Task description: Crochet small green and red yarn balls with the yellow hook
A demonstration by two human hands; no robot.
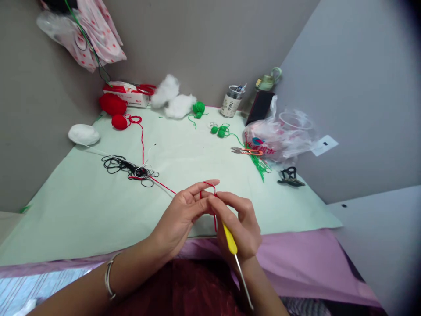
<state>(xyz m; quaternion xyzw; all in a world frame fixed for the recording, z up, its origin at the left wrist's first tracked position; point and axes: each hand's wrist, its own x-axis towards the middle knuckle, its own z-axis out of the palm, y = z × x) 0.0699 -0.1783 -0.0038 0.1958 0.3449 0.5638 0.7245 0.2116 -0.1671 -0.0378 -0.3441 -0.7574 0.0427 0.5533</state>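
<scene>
Close to the table's front edge, my two hands meet at the fingertips. My right hand [239, 221] grips a crochet hook [231, 240] with a yellow handle; its bare metal end points down toward my lap. Red yarn [163, 185] runs from the tangle on the table to my left hand [187, 215], passing over the raised index finger. My left thumb and fingers pinch the yarn, and a short red tail [215, 223] hangs beneath them. The hook's working tip and any stitches are mostly hidden by my fingers.
A black and white yarn tangle [126, 166] lies left. Red yarn balls [112, 104], a white ball [83, 134], a tissue box [131, 95] and stuffing [180, 106] stand behind. Thread snips [247, 151], green pieces [221, 131], a pen can [231, 103], a plastic bag [276, 138] and a claw clip [290, 177] lie right.
</scene>
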